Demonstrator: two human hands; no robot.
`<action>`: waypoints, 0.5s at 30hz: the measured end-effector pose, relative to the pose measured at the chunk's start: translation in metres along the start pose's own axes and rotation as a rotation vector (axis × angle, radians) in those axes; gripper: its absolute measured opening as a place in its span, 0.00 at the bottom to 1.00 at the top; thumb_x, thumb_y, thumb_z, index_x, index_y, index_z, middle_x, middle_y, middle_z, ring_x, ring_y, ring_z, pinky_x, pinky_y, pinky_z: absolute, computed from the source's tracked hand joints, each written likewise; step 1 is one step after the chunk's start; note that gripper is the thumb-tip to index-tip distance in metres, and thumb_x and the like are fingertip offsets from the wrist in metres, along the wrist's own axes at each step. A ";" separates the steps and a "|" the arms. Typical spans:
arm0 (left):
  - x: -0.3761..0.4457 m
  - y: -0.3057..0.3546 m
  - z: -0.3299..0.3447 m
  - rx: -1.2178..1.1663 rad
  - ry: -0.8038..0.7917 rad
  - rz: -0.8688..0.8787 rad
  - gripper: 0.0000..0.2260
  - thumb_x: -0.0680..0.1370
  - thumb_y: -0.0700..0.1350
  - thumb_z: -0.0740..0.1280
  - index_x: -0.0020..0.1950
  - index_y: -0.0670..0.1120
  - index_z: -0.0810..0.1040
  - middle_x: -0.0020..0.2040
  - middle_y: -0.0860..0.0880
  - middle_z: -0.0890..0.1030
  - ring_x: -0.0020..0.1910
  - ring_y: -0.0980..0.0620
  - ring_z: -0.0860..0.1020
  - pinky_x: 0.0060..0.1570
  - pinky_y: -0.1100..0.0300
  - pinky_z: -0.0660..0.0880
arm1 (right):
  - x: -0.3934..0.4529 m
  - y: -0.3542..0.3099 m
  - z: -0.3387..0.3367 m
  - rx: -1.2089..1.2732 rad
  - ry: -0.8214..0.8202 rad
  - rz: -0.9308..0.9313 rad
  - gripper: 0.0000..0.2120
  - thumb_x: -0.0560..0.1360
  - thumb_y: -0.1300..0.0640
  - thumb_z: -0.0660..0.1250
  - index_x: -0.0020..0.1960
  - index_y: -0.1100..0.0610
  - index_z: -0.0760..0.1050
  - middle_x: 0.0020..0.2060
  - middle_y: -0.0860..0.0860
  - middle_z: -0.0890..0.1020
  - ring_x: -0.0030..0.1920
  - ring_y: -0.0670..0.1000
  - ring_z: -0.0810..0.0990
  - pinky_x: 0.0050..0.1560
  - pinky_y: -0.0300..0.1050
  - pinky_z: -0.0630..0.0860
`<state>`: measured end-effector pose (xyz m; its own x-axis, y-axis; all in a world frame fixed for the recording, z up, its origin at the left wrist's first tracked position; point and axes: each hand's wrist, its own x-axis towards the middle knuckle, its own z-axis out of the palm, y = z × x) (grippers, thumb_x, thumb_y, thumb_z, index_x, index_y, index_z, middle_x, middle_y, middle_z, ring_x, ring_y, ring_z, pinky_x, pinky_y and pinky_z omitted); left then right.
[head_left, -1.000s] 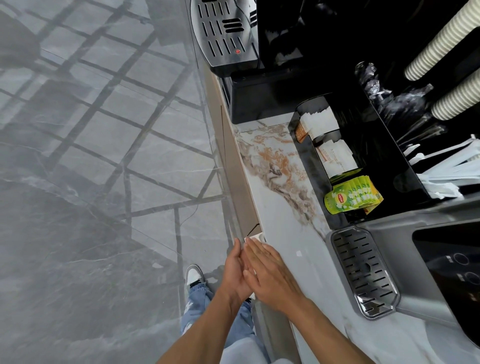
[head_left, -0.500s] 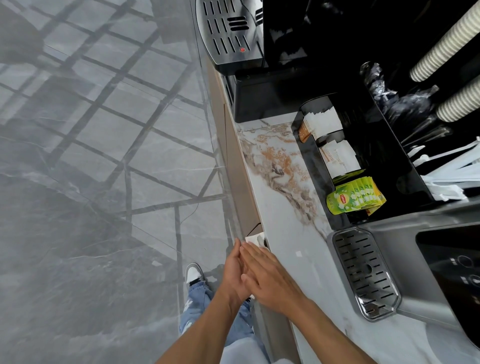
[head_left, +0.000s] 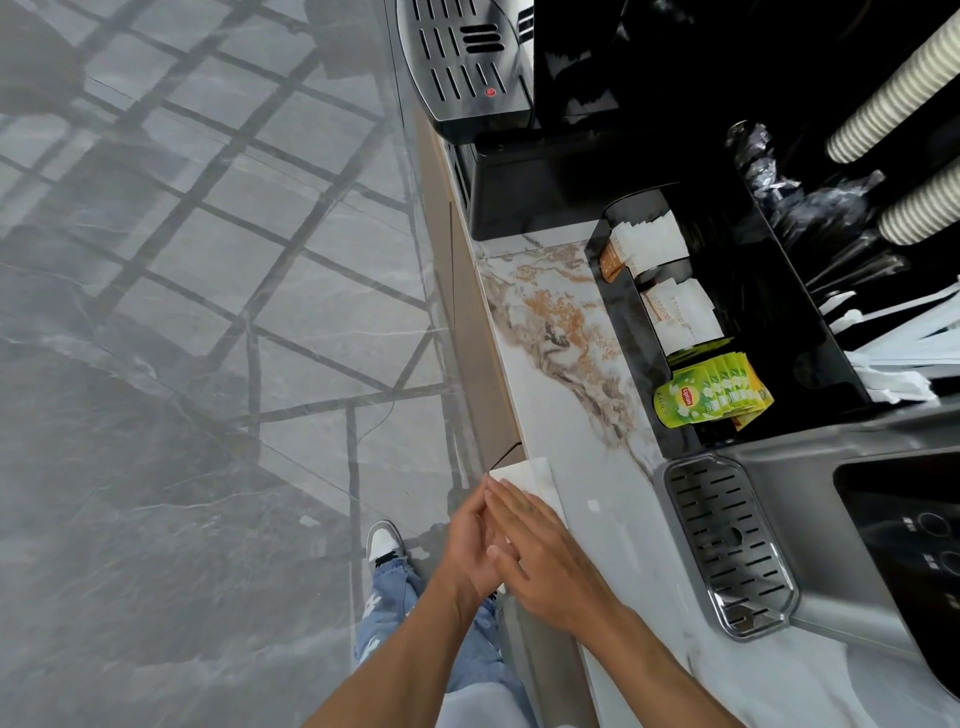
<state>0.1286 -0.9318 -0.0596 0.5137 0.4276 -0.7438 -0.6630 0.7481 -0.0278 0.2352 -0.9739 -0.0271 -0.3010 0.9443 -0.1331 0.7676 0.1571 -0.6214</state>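
Note:
A white paper napkin (head_left: 527, 475) lies at the front edge of the marble counter (head_left: 576, 415), its far end sticking out past my fingertips. My right hand (head_left: 545, 561) lies flat on top of it with straight fingers. My left hand (head_left: 470, 545) is at the counter's edge beside it, fingers straight, its fingertips meeting those of the right hand. Most of the napkin is hidden under my hands.
A black organiser (head_left: 727, 322) holds white sachets and green tea bags (head_left: 711, 397). A drip tray (head_left: 727, 545) of a grey machine sits to the right, a black coffee machine (head_left: 519, 130) at the far end. Paper cup stacks (head_left: 914, 83) lie top right. Grey tiled floor lies left.
My hands have slid slightly back toward me, so more of the napkin's far end shows beyond my fingertips.

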 end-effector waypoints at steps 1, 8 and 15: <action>0.000 0.000 0.000 0.030 0.008 0.007 0.16 0.80 0.52 0.64 0.57 0.39 0.78 0.50 0.40 0.80 0.51 0.43 0.80 0.58 0.49 0.74 | -0.001 0.000 -0.003 0.014 0.014 -0.004 0.28 0.79 0.53 0.57 0.78 0.55 0.57 0.78 0.47 0.58 0.77 0.40 0.51 0.76 0.42 0.49; 0.006 0.002 0.000 0.058 0.055 0.043 0.21 0.82 0.44 0.59 0.73 0.34 0.68 0.72 0.33 0.72 0.70 0.36 0.70 0.74 0.42 0.61 | -0.008 0.014 -0.031 0.209 0.239 0.224 0.25 0.81 0.56 0.56 0.77 0.57 0.59 0.76 0.48 0.61 0.76 0.44 0.57 0.75 0.39 0.55; 0.003 0.009 0.001 0.013 0.048 0.063 0.20 0.83 0.45 0.57 0.72 0.36 0.70 0.70 0.34 0.74 0.69 0.36 0.73 0.66 0.43 0.70 | -0.013 0.022 -0.042 0.297 0.341 0.347 0.24 0.81 0.52 0.54 0.76 0.51 0.57 0.74 0.43 0.62 0.75 0.39 0.59 0.73 0.32 0.54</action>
<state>0.1251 -0.9234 -0.0609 0.4442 0.4491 -0.7753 -0.6861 0.7270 0.0281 0.2801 -0.9709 -0.0068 0.1779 0.9737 -0.1424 0.5819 -0.2208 -0.7827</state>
